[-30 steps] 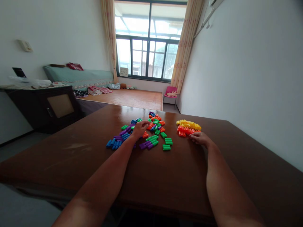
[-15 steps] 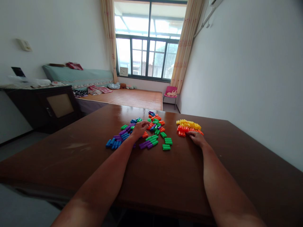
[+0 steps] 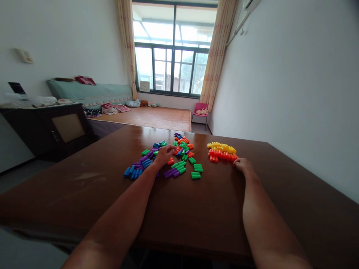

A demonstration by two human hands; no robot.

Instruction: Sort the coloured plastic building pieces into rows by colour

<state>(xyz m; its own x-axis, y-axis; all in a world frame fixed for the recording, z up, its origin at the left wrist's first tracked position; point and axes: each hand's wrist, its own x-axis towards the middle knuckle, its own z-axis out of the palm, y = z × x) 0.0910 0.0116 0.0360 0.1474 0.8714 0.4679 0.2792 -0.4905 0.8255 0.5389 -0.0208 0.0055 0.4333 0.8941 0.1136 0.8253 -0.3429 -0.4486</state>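
My left hand (image 3: 166, 153) is over the mixed pile at mid-table, its fingers drawn together beside some orange pieces; anything between the fingertips is too small to make out. Around it lie short, tube-like plastic pieces in blue (image 3: 132, 172), purple (image 3: 170, 173), green (image 3: 198, 167) and orange, many side by side in small groups. To the right, a row of orange tube-like pieces (image 3: 221, 154) lies in front of a row of yellow ones (image 3: 221, 147). My right hand (image 3: 244, 164) rests at the right end of the orange row, fingers closed at the last piece.
The brown wooden table (image 3: 196, 213) has its far edge just behind the pieces. Beyond stand a bed (image 3: 165, 116), a pink chair (image 3: 199, 110) and a window with curtains (image 3: 214, 48). A dark cabinet (image 3: 67, 125) stands at left.
My right hand has slid rightward along the front of the orange row to its right end. The left hand stays in nearly the same spot. The view has shifted slightly.
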